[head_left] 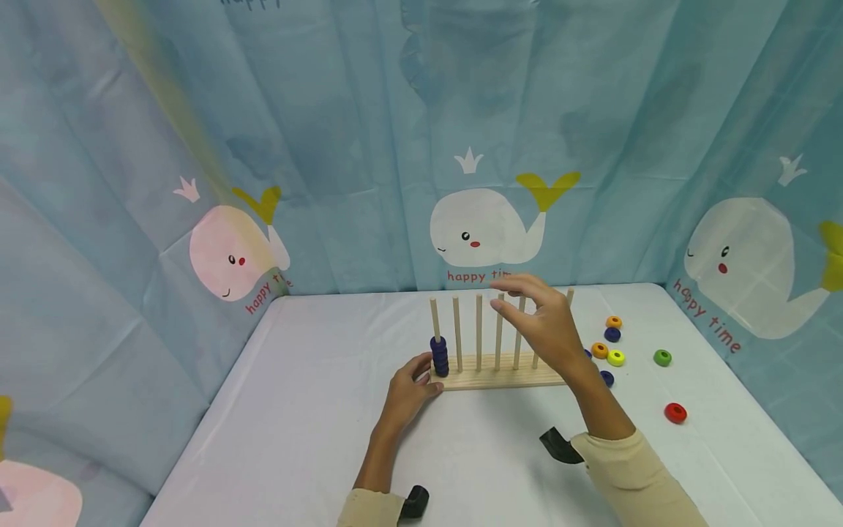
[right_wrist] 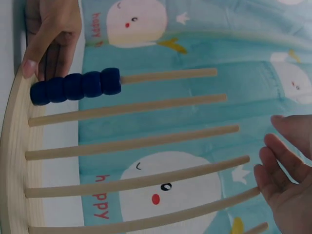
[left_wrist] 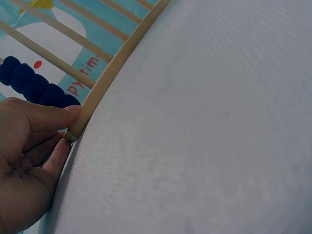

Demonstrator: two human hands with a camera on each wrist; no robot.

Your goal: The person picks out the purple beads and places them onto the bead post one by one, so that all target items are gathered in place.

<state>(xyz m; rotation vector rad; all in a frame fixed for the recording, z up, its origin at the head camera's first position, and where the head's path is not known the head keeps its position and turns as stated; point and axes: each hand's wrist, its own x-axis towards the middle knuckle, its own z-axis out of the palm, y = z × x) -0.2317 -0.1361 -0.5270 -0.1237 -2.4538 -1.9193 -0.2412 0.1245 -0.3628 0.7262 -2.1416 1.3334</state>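
A wooden bead rack (head_left: 487, 377) with several upright pegs stands on the white table. Dark blue beads (head_left: 439, 357) are stacked on its leftmost peg; the right wrist view shows bare peg above the stack. My left hand (head_left: 405, 394) holds the left end of the base, with the thumb (left_wrist: 68, 111) at the front edge beside the lowest bead. Raised near the tops of the pegs on the right, my right hand (head_left: 543, 322) has its thumb and fingers apart and nothing between them. In the head view it hides part of the right-hand pegs.
To the right of the rack lie loose beads: a red bead (head_left: 675, 413), a green bead (head_left: 662, 357), a yellow bead (head_left: 615, 357), orange beads (head_left: 614, 322) and several blue ones (head_left: 612, 334). A blue whale-print curtain (head_left: 369, 183) surrounds the table's back and sides.
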